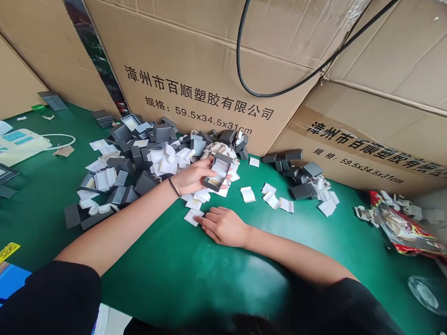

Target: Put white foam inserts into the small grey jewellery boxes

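Observation:
My left hand (199, 176) is closed around a small dark grey box (218, 171), tilted toward me. Its inside shows a white liner with small print near the top and something yellowish at the lower end. Lower down, my right hand (226, 226) rests on the green table with its fingers curled, and its fingertips are at the edge of a small white card (193, 217). Behind my left hand spreads a heap of grey boxes (162, 133) mixed with folded white inserts (167, 160). Several loose white inserts (248, 194) lie to the right of my hands.
Large cardboard cartons (189, 50) wall off the back of the green table (158, 279). A black cable (240, 53) hangs in front of them. At right are a second pile of grey boxes (304, 189), a red plastic bag (407, 226) and a clear round container (423, 293).

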Demonstrator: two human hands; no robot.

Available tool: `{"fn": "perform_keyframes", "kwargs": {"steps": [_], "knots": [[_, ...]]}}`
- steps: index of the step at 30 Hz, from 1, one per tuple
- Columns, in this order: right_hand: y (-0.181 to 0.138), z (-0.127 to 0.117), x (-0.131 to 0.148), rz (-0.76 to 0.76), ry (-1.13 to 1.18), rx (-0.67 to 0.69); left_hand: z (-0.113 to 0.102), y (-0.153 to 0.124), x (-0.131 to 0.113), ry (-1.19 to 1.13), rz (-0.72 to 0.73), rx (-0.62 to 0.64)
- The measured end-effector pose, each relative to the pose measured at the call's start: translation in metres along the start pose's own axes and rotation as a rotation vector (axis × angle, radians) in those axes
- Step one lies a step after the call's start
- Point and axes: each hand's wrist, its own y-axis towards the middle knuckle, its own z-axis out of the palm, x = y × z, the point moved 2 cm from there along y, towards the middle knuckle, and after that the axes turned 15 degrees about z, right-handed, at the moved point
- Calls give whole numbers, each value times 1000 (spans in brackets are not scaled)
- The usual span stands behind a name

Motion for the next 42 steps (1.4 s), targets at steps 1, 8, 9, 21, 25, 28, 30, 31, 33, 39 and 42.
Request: {"fn": "perform_keyframes", "kwargs": {"steps": [1, 8, 9, 21, 25, 28, 30, 31, 33, 39, 42], "knots": [[-11, -2, -9, 27, -11, -8, 0, -1, -1, -37, 6, 2], [-56, -21, -75, 522, -61, -119, 9, -9, 15, -274, -25, -85], [-54, -25, -81, 558, -39, -145, 13, -13, 22, -292, -6, -128], [46, -22, -102, 700, 28, 3, 44, -53, 86, -447, -189, -171], [45, -18, -105, 766, -66, 24, 38, -47, 79, -435, -153, -206], [42, -18, -115, 800, -10, 27, 33, -43, 72, -399, -116, -271], [44, -16, -120, 812, 52, -18, 31, -41, 70, -388, -93, -315], [46, -15, -121, 823, 82, -54, 30, -41, 70, -385, -88, -333], [51, -10, -121, 856, 126, -139, 30, -41, 70, -380, -94, -343], [65, 4, -118, 891, 394, -362, 32, -40, 74, -365, -111, -300], [62, 1, -118, 883, 560, -451, 32, -39, 75, -365, -107, -272]]}}
